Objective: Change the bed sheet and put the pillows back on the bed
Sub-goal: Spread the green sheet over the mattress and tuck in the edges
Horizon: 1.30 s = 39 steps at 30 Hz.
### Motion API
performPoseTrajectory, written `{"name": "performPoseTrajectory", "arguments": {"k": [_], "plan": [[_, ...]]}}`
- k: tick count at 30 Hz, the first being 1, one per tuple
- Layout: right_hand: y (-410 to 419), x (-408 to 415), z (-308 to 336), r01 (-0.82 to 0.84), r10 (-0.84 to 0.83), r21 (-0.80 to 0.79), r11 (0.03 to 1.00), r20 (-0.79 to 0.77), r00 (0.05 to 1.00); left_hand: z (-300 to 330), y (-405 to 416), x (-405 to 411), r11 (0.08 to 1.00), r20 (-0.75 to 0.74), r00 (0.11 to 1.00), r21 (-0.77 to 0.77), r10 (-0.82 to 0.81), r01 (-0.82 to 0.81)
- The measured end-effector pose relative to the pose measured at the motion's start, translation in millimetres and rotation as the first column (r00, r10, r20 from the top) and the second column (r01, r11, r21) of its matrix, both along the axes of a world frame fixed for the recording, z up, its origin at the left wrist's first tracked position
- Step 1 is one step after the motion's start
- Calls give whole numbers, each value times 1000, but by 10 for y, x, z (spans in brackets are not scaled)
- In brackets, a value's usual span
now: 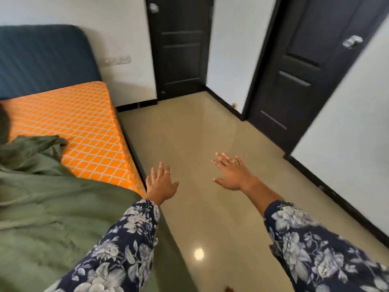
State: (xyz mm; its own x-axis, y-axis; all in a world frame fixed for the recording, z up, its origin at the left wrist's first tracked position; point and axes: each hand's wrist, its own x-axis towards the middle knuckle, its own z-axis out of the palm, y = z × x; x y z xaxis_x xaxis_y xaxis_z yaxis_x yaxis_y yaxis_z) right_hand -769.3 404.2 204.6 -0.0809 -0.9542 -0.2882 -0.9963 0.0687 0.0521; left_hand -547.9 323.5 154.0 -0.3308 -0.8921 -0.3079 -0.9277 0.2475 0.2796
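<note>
An olive-green bed sheet lies crumpled over the near part of the bed at the left. Beyond it the orange mattress with a white lattice pattern is bare up to the dark blue headboard. My left hand hovers with spread fingers just past the bed's right edge and holds nothing. My right hand is stretched out over the floor, fingers spread, also empty. No pillow is in view.
A glossy beige floor runs along the right side of the bed. Two dark doors stand shut, one straight ahead, another on the right wall. A wall socket sits beside the headboard.
</note>
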Motion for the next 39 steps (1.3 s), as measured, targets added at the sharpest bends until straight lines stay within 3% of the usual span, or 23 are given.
{"name": "performPoseTrajectory", "arguments": {"k": [6, 12, 19, 23, 31, 36, 39], "plan": [[-1030, -415, -100, -249, 247, 2, 969, 105, 963, -26, -261, -412, 971, 33, 973, 65, 228, -230], [-1721, -267, -132, -423, 418, -4, 906, 163, 894, 12, -442, -134, 891, 53, 894, 71, 445, -448], [-2655, 385, 2, -655, 655, -72, 753, 180, 734, 58, -725, 468, 660, 67, 665, 77, 744, -747], [-3434, 589, 195, -723, 735, -134, 678, 129, 666, 150, -1480, 458, 634, 36, 639, 98, 768, -767], [-5038, 457, 374, -724, 734, -127, 678, 161, 660, 212, -3138, 18, 717, -26, 716, 18, 697, -697], [-6092, 584, 169, -784, 787, -94, 614, 154, 598, 98, -3985, 121, 644, -21, 644, 13, 765, -765], [-6764, 651, 60, -860, 860, -48, 509, 85, 504, 6, -4408, 189, 585, 15, 585, 13, 811, -811]]}}
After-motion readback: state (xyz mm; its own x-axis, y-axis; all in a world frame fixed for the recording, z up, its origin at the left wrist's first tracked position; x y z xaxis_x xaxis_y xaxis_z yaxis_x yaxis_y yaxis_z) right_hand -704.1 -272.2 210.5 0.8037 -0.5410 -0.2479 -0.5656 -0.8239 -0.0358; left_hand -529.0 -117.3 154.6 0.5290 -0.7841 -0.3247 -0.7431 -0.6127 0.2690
